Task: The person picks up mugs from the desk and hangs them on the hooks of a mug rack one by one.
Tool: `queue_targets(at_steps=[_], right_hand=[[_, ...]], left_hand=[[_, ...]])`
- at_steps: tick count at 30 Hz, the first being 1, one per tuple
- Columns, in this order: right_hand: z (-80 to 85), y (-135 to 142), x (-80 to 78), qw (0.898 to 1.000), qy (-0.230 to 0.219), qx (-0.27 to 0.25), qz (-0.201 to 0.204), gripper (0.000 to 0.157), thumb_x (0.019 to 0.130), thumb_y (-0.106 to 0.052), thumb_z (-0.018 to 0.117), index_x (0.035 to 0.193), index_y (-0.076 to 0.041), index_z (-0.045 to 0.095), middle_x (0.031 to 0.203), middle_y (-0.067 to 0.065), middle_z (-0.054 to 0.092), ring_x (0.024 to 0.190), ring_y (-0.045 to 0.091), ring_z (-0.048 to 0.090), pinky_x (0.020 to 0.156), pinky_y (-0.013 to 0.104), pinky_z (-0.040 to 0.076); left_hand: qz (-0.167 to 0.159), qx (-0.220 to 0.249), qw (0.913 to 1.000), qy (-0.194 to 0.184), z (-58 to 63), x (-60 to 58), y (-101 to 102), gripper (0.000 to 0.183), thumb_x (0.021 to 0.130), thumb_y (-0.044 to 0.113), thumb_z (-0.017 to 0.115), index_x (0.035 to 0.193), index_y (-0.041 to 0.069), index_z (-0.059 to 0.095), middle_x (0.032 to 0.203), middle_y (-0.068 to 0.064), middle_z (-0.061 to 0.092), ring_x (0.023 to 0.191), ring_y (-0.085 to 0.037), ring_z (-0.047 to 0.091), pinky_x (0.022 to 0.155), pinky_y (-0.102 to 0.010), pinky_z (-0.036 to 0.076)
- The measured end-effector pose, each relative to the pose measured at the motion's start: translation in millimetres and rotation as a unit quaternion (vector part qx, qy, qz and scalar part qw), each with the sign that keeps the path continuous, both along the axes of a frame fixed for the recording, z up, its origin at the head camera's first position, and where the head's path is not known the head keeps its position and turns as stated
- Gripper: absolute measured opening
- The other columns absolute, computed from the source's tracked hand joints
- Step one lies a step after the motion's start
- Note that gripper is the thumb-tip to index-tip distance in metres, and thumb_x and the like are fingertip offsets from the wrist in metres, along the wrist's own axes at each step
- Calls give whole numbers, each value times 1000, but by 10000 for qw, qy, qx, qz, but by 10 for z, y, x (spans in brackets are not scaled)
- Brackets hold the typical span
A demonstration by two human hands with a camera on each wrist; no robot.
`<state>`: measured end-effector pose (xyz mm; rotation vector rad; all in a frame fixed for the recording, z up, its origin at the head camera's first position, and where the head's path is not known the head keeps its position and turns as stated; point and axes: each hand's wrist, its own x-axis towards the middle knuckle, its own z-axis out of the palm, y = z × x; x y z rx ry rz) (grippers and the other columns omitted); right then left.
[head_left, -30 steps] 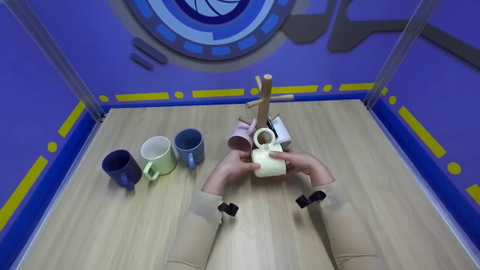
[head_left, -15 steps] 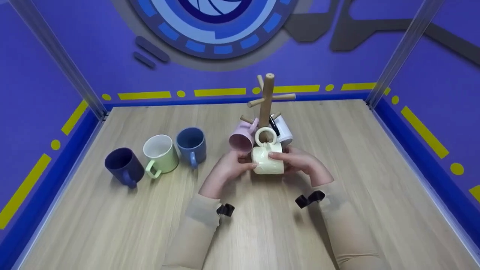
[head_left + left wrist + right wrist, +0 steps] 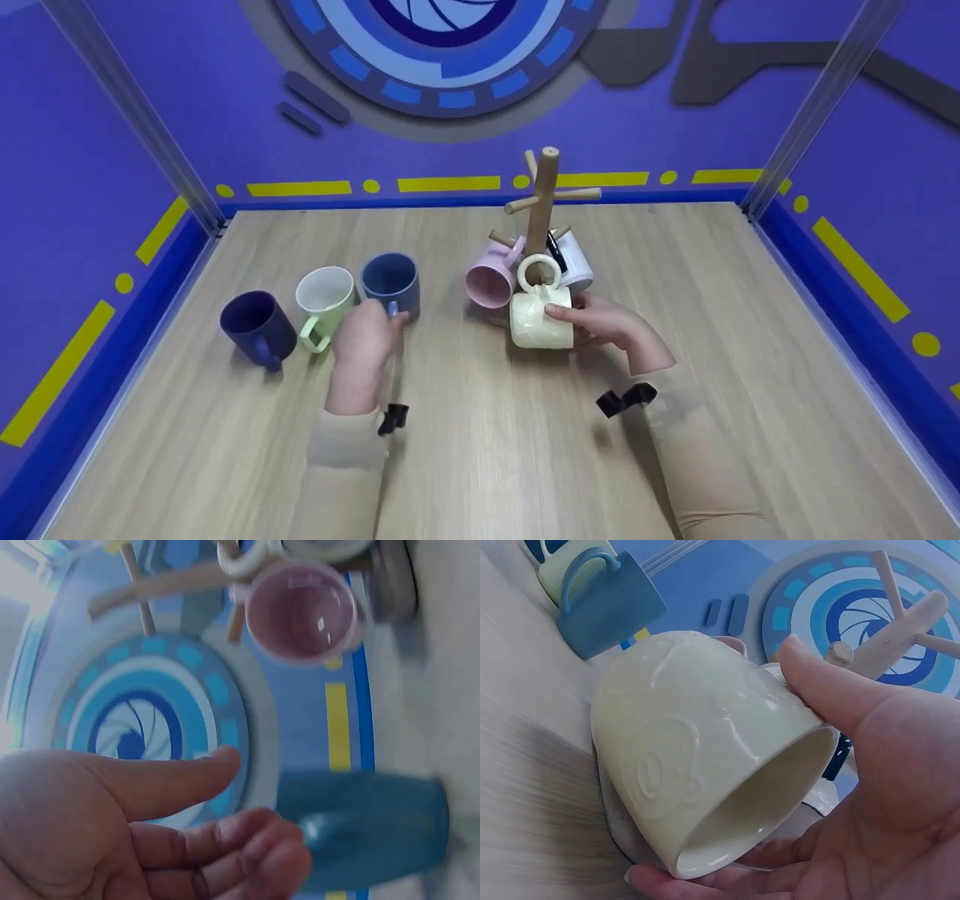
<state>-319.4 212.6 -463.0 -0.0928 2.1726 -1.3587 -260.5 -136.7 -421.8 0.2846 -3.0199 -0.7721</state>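
Note:
A cream mug (image 3: pixel 538 324) with a raised pattern lies on its side at the foot of the wooden mug tree (image 3: pixel 543 199), ring handle upward. My right hand (image 3: pixel 609 322) grips it by the rim end, thumb on the outer wall and fingers beneath, as the right wrist view shows. At the blue mug (image 3: pixel 391 279), my left hand (image 3: pixel 364 341) is close by the handle. Its thumb is straight and its fingers are loosely bent, the fingertips right by the handle (image 3: pixel 321 825) in the left wrist view. That mug stands upright.
A pink mug (image 3: pixel 487 282) and a white mug (image 3: pixel 576 262) hang tilted on low pegs of the tree. Left of the blue mug stand a green mug (image 3: pixel 327 300) and a dark navy mug (image 3: pixel 259 330). Purple panels (image 3: pixel 420 150) enclose the wooden table (image 3: pixel 480 450).
My left hand has let go of the cream mug and moved left to the blue mug's handle. My right hand still holds the cream mug in nearly the same place.

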Motion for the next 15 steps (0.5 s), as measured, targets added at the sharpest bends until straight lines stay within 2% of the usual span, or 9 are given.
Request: queue_targets(at_steps=[2,5,10,12,15], right_hand=[[14,1,6,9999,58,129,20,77,100,-49,62,149,4,34,127,16,62,100,19,68,91,41,62],[41,-2,14,9990,186,398,45,80,98,-51,63,149,4,35,130,17,59,101,19,66,86,37,61],[112,-7,36,9969,493,613,35,78,97,-51,67,146,3,39,110,11,58,81,16,59,70,31,55],[171,-8,79,9936,764,836,9,79,97,-51,67,147,4,39,112,16,61,86,22,62,75,35,55],[319,-21,203,9816,1238,1435,-214,89,97,-52,65,152,9,31,133,31,58,116,39,63,98,48,55]], left_hand=[[95,104,9995,-284,-32,-42,-92,37,98,35,69,93,-2,72,78,-11,65,68,-24,59,56,-36,46],[79,272,9986,-451,-108,-111,-150,36,97,34,70,92,-1,71,76,-8,58,66,-21,55,56,-32,41],[124,399,9989,-228,-229,-203,-133,34,95,32,74,96,-2,71,88,-15,70,73,-25,60,64,-42,51],[168,432,9989,-76,-258,-220,-116,30,93,30,75,91,0,69,88,-16,71,74,-27,61,67,-45,52],[201,461,9987,52,-284,-236,-95,27,92,27,76,86,2,67,85,-15,70,75,-29,62,68,-48,52]])
